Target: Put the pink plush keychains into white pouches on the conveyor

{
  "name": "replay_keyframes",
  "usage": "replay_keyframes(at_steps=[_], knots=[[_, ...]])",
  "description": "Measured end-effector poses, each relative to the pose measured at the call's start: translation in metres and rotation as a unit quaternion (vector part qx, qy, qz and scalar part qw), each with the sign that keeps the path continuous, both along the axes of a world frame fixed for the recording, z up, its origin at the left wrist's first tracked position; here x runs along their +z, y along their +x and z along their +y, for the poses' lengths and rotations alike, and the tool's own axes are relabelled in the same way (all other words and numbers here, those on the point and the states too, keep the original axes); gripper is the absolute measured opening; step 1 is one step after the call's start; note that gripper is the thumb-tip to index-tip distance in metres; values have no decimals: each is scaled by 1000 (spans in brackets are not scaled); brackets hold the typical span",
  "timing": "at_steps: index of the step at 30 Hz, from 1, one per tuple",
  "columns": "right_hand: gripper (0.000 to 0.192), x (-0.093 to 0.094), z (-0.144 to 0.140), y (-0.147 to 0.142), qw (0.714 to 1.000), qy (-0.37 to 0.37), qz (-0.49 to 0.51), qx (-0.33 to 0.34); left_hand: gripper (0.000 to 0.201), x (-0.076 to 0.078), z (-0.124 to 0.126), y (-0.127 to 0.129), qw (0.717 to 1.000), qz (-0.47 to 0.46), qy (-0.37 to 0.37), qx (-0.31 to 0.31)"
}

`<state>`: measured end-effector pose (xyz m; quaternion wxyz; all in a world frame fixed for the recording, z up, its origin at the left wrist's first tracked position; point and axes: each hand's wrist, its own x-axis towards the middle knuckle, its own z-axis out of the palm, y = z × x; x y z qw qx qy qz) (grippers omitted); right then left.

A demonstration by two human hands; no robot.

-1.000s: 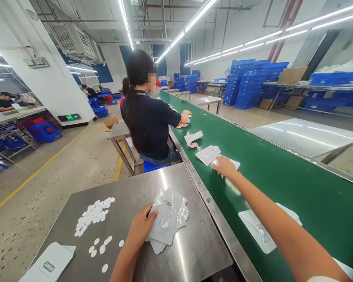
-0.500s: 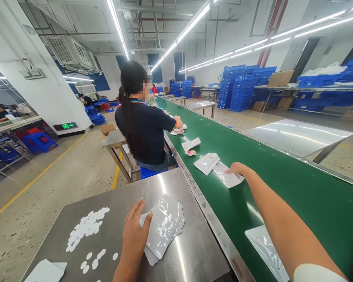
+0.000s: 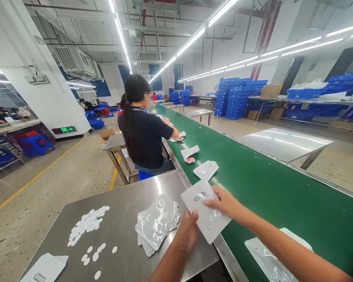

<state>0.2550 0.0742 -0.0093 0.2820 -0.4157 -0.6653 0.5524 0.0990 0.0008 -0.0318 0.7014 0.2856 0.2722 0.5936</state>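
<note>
Between my two hands I hold a flat, glossy white pouch (image 3: 206, 211), tilted above the edge where the steel table meets the belt. My left hand (image 3: 190, 229) grips its lower left side, thumb on top. At its upper right edge, my right hand (image 3: 223, 201) pinches it with the thumb on its face. Left of my hands, a fanned stack of similar pouches (image 3: 159, 221) lies on the steel table (image 3: 126, 207). Several white round discs (image 3: 88, 223) are spread farther left, partly heaped. Another white pouch (image 3: 45, 268) lies at the near left corner.
A green conveyor belt (image 3: 253, 176) runs away along the right, carrying pouches (image 3: 206, 170) and a small pinkish item (image 3: 190, 160). More pouches (image 3: 270, 258) lie under my right forearm. A co-worker (image 3: 147, 129) sits ahead beside the belt. A steel table (image 3: 285, 143) stands beyond it.
My right hand has lifted a pouch off the belt and brought it toward me. My left hand has left the stack, moved right and taken hold of the same pouch.
</note>
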Motion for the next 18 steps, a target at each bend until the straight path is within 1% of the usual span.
replay_keyframes(at_steps=[2,4,5,6,8,10,12,13,15,18], knots=[[43,-7,1,-23,997,25,-20,70,65,-5,0,-5,995,-33,-68,61],[37,-8,24,-40,982,74,-106,140,58,-11,1,-16,981,-37,-140,129],[33,-6,43,-47,969,103,-164,151,56,-15,1,-22,973,-32,-168,154],[32,-3,66,-53,956,131,-222,141,56,-19,2,-29,966,-24,-191,172],[34,6,118,-63,934,172,-306,71,57,-28,4,-40,954,-6,-229,192],[30,12,166,-71,920,186,-345,23,61,-39,6,-48,947,13,-252,202],[29,11,201,-79,904,182,-387,10,64,-49,7,-53,941,35,-256,220],[30,8,212,-83,896,176,-407,12,65,-54,7,-54,938,48,-254,229],[30,-1,224,-92,883,159,-441,25,65,-58,8,-55,935,71,-248,242],[28,-13,219,-100,871,143,-468,41,63,-56,7,-52,942,70,-234,231]])
